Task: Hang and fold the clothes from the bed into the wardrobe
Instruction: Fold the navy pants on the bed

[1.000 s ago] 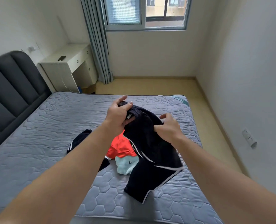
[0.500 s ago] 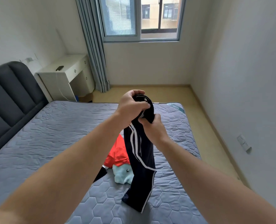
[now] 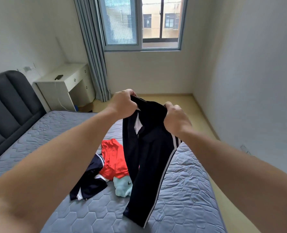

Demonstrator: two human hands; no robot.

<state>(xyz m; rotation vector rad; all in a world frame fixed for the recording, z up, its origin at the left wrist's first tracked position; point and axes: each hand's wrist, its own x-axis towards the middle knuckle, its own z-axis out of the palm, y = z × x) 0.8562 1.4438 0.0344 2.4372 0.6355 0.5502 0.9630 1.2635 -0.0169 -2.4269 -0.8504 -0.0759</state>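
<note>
Head view: a grey quilted bed [image 3: 38,140] is seen, with a window [image 3: 142,22] in the far wall.
Hands: black trousers [image 3: 147,157] are gripped by the left hand [image 3: 122,103] and right hand [image 3: 176,118] above the bed.
Logo: on the mint garment [image 3: 122,185], too small to be read.

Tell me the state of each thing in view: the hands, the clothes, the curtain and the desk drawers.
Black striped trousers: held up, legs hanging over the bed.
Left hand: grips their waistband.
Right hand: grips the waistband's other side.
Orange garment: crumpled on the bed.
Dark striped garment: crumpled beside it.
Teal garment: crumpled, partly behind the trousers.
Curtain: drawn aside.
Desk drawers: shut.
</note>
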